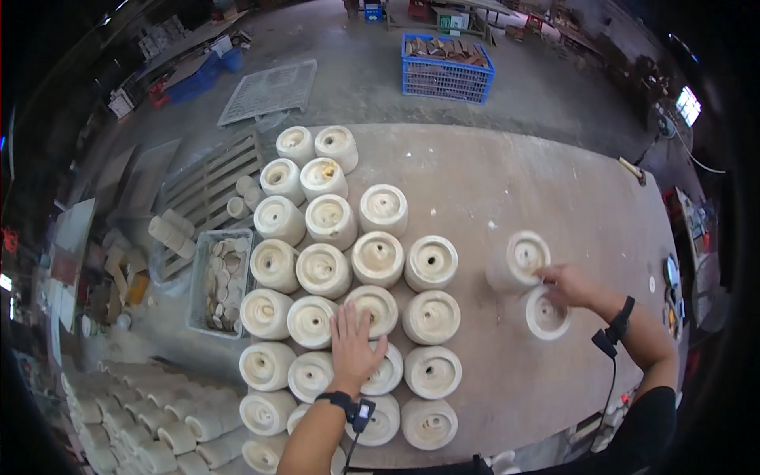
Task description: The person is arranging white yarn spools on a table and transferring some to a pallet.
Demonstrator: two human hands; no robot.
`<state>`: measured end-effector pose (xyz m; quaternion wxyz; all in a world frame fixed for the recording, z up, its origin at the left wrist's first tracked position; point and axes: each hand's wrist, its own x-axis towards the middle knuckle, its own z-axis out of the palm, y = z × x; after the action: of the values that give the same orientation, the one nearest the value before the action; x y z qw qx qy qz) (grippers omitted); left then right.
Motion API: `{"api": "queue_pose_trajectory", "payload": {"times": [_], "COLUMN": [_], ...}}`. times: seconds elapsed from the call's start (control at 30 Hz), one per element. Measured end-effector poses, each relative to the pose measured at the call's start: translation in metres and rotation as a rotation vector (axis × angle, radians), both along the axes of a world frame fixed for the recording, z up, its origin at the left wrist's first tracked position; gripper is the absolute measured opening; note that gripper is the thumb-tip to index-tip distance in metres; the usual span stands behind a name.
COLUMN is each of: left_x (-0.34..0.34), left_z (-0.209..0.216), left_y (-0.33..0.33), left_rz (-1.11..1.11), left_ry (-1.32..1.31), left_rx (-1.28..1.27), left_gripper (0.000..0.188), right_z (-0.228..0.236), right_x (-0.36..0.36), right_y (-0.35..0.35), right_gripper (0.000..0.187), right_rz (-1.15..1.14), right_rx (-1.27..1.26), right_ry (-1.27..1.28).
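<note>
Many round, off-white plaster moulds (323, 269), thick cylinders with recessed tops and a small centre hole, stand in rows on the table. My left hand (355, 348) lies over the tops of moulds in the near rows, fingers spread. Farther right, apart from the rows, stand two more pieces. My right hand (566, 285) is between them, its fingers bent and slightly blurred. The fingertips reach the edge of the upper mould (518, 265). The hand grips the far rim of the lower, ring-like mould (548, 321) and partly covers it.
A brown table (475, 174) bears the moulds. Left of it are a grey crate (219, 301) of pale discs, a wooden pallet (210, 186) and stacked pale cylinders (150, 419). A blue crate (447, 79) stands on the floor beyond. A hammer-like tool (633, 170) lies at the table's far right corner.
</note>
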<state>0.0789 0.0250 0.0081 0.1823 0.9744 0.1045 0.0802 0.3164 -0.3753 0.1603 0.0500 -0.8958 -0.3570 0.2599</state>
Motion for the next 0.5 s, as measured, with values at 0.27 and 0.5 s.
{"api": "queue_pose_trajectory", "payload": {"times": [0.27,0.5], "left_x": [-0.008,-0.006], "left_z": [-0.001,-0.007], "left_y": [0.007,0.011], "left_rz": [0.024,0.046], "left_ry": [0.000,-0.021], "left_rx": [-0.142,-0.208], "left_gripper": [0.068,0.065], "right_z": [0.014,-0.025], "right_x": [0.108,0.214], "right_y": [0.141,0.269], "right_gripper": [0.055,0.053], "right_rz": [-0.466,-0.504], "right_rx": [0.455,0.500], "right_ry": [-0.286,-0.378]}}
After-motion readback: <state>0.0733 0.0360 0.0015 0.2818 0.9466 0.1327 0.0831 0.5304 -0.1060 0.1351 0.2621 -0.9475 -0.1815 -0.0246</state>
